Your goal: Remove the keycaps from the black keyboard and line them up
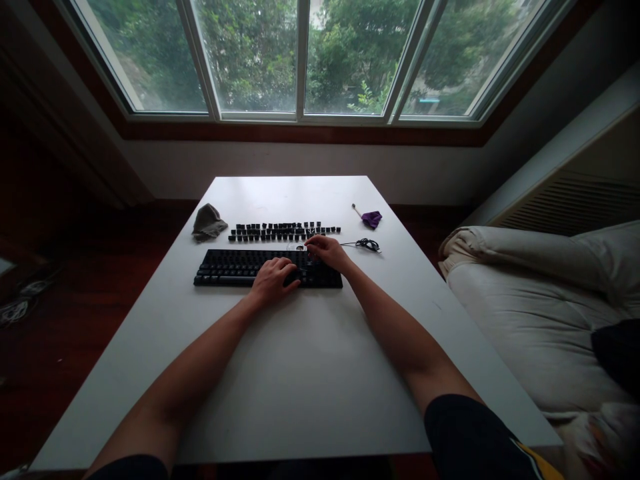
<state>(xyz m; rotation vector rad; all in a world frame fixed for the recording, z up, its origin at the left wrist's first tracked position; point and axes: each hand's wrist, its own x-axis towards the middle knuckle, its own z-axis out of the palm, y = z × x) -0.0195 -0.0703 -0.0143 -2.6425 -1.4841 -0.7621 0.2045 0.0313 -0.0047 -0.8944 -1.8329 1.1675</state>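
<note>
1. The white tabletop (310, 373) fills the middle of the frame, from bottom edge to just below the window.
2. The window (260, 60), with trees behind its panes, spans the top of the frame.
3. A pale, fabric-covered sofa (505, 313) stands at the right of the frame.
4. The black keyboard (227, 270) lies flat on the tabletop at the centre of the frame, beneath both hands.
5. Small dark keycaps (280, 235) sit in rough rows just above the keyboard in the frame.
6. The left hand (274, 277) rests on the keyboard, right of its middle, thumb spread away from the fingers.
7. The right hand (326, 252), apart from the left, is over the keyboard's upper right part, fingertips drawn close together; whether they grip anything I cannot tell.
8. A grey cloth (209, 223) lies bunched left of the keycaps.
9. A purple cloth (371, 219) lies right of them, beside a thin dark-tipped stick (356, 209).
10. A coiled black cable (369, 245) lies right of the right hand.
</note>
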